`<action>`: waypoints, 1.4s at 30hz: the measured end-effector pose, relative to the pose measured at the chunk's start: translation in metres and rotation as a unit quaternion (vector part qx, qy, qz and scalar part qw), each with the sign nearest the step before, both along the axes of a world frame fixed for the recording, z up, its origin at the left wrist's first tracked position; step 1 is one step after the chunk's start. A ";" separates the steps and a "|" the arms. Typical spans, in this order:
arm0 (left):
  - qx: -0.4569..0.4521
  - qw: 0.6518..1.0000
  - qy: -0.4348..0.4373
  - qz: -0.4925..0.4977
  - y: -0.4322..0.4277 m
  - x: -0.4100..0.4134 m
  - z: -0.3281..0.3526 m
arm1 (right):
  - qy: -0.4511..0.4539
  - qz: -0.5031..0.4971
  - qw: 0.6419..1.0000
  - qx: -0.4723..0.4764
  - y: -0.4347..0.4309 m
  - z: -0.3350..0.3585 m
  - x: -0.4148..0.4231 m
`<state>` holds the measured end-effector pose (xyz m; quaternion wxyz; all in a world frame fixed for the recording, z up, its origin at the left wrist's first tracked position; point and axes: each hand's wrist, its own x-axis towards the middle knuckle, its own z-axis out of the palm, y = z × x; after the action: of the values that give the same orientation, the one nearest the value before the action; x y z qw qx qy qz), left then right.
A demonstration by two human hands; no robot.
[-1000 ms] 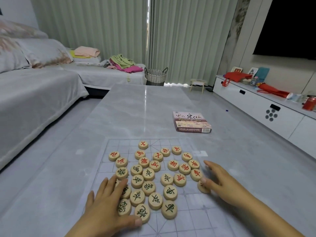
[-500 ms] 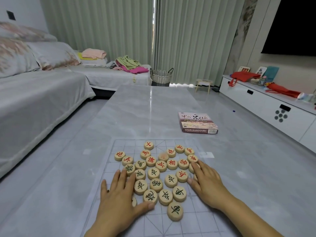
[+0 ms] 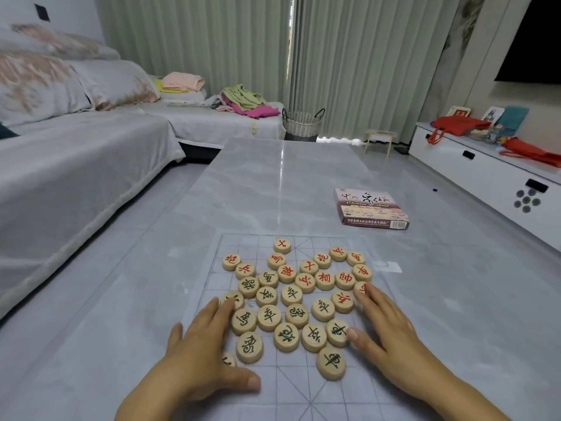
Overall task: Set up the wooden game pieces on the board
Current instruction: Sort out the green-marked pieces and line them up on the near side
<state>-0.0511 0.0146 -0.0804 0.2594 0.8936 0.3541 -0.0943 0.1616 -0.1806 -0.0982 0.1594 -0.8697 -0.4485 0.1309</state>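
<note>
Atop thin gridded board (image 3: 303, 399), round wooden discs (image 3: 291, 295), left hand (image 3: 197, 357), right hand (image 3: 391, 338) splayed flat.

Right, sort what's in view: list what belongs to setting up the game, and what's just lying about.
For the job: wooden pieces, board, left hand, right hand.

Lying about: game box, wicker basket, heaped clothes, red bag.

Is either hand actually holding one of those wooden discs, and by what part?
Nothing is held, no grip: the left hand and right hand lie flat and open, just touching discs at the pile's sides.
</note>
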 end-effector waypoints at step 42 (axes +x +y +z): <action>0.121 0.975 -0.134 0.129 -0.016 0.018 -0.013 | 0.152 -0.071 0.939 0.300 0.033 -0.014 0.038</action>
<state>-0.0333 -0.0015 -0.0935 0.2049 0.8694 0.4373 0.1043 0.1999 -0.1472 -0.1119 0.4882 -0.7808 -0.3745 0.1087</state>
